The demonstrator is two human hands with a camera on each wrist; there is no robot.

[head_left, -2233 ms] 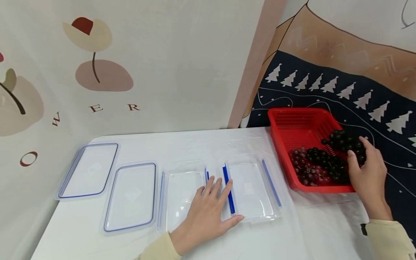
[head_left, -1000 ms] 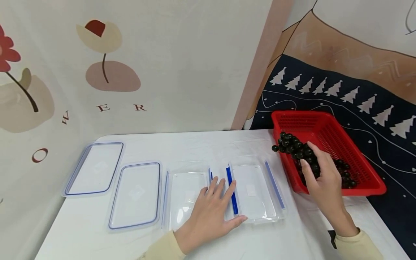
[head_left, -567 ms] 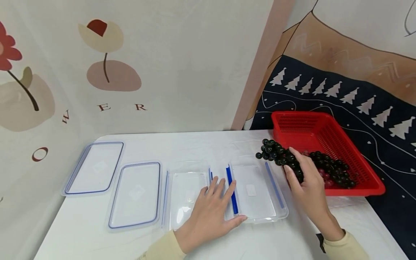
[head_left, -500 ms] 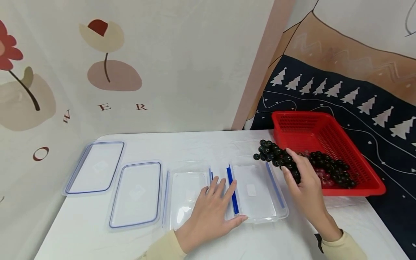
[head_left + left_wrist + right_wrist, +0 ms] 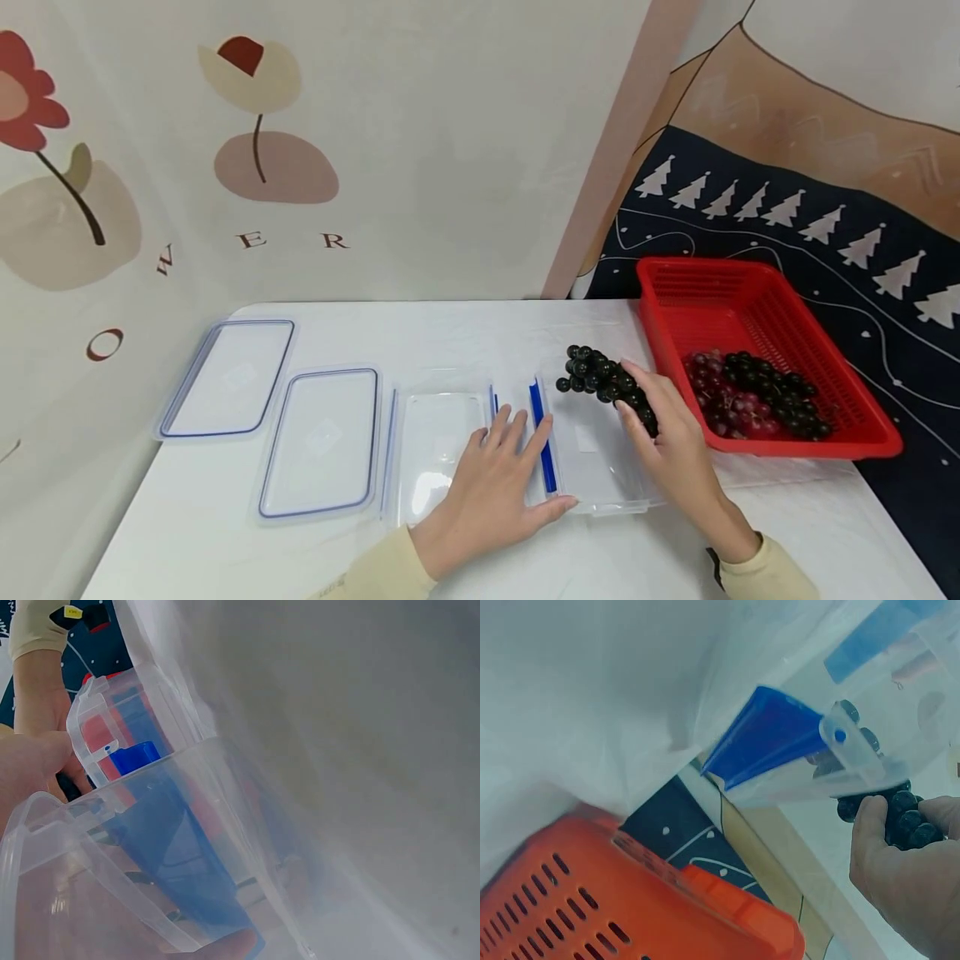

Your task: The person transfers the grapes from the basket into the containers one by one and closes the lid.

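My right hand grips a bunch of dark grapes by its near end, thumb on one side and fingers on the other. The bunch hangs over the right clear plastic container, its loose tip pointing left. In the right wrist view, the grapes show between thumb and fingers, partly behind the container's wall and blue clip. My left hand lies with fingers spread across the adjoining sides of the left clear container and the right one. Both containers hold nothing.
A red plastic basket stands at the right; reddish grapes and another dark bunch lie in it. Two clear lids with blue seals, the nearer lid and the farther lid, lie left of the containers on the white-covered table.
My right hand has lifted the dark grape bunch out of the red basket and carried it left over the right container. My left hand has stayed on the containers.
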